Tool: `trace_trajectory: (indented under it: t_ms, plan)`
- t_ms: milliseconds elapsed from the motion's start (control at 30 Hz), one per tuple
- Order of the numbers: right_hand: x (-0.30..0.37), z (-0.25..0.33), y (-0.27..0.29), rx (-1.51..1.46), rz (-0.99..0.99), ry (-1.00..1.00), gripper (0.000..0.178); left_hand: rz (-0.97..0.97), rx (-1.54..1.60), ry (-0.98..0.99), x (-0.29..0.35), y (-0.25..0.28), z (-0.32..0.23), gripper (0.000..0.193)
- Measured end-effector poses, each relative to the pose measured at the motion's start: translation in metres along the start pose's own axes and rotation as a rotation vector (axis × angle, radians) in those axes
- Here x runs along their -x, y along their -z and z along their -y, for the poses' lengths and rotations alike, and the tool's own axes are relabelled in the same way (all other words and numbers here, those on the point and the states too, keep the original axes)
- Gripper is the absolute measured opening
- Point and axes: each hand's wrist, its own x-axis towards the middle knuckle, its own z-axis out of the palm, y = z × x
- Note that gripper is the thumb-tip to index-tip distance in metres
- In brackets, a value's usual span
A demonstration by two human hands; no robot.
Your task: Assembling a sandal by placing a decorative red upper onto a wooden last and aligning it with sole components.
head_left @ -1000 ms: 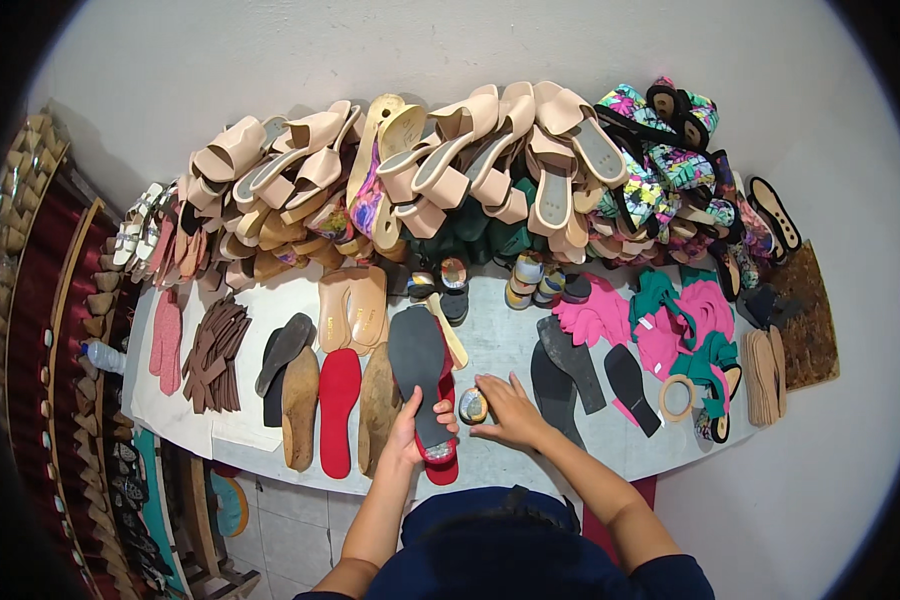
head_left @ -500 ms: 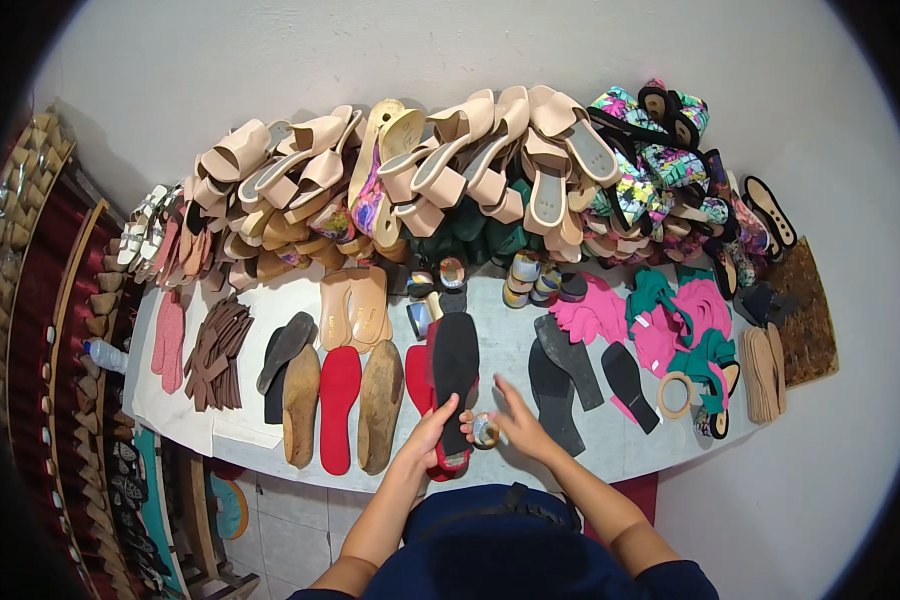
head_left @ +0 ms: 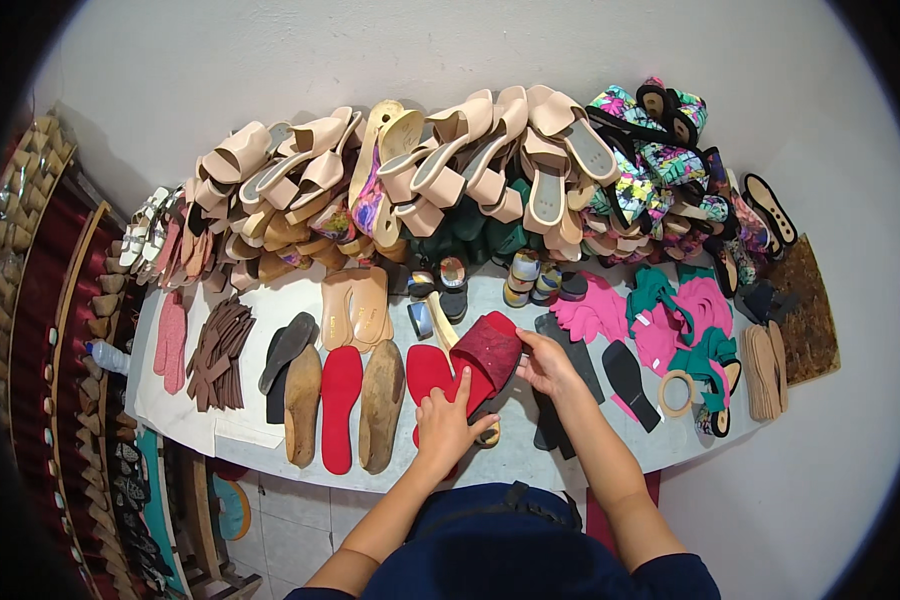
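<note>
Pale walls are rising behind a long light surface (head_left: 590, 460) crowded with sandal parts, seen from above through a wide lens that bends its edges. Along the back, beige sandals (head_left: 450, 160) are lying in a heap against the wall, with floral-patterned ones (head_left: 660, 160) piled to the right of them. Nearer the front, flat soles are lying in a row: a dark strap bundle (head_left: 220, 350), a black sole (head_left: 288, 345), a brown sole (head_left: 303, 405), a red insole (head_left: 341, 405) and another tan sole (head_left: 381, 405). Pink and green cut pieces (head_left: 670, 320) are resting to the right, beside a tape roll (head_left: 678, 392).

At the centre, the person is working with both hands on one dark red sole (head_left: 485, 350), which is tilted up off the surface with its black underside edge showing. The left hand (head_left: 448, 425) is pressing flat with fingers spread on the near end of it, over a second red insole (head_left: 428, 372) lying beneath. The right hand (head_left: 548, 362) is closed on its far right edge, gripping it.

As far as can be judged, the work is partway along: several soles are already laid out in line, this one is being handled, and many loose pieces remain unsorted behind and to the right.
</note>
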Motion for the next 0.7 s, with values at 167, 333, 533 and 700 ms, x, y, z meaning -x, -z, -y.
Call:
trace_trajectory:
  t_ms: [167, 333, 533, 700]
  plan:
    - [-0.008, 0.010, -0.006, 0.022, 0.018, -0.041, 0.022, -0.219, -0.117, -0.177, 0.005, -0.018, 0.006, 0.074]
    - [-0.011, 0.009, -0.006, 0.081, 0.008, -0.005, 0.022, -0.276, 0.074, -0.128, 0.006, -0.019, 0.007, 0.071]
    - [-0.004, 0.008, -0.027, 0.159, 0.018, 0.139, 0.026, -0.293, -0.008, -0.129, 0.005, -0.015, 0.007, 0.069]
    - [-0.027, -0.001, -0.015, 0.150, 0.057, 0.186, 0.020, -0.285, -0.025, -0.114, 0.003, -0.017, 0.008, 0.071]
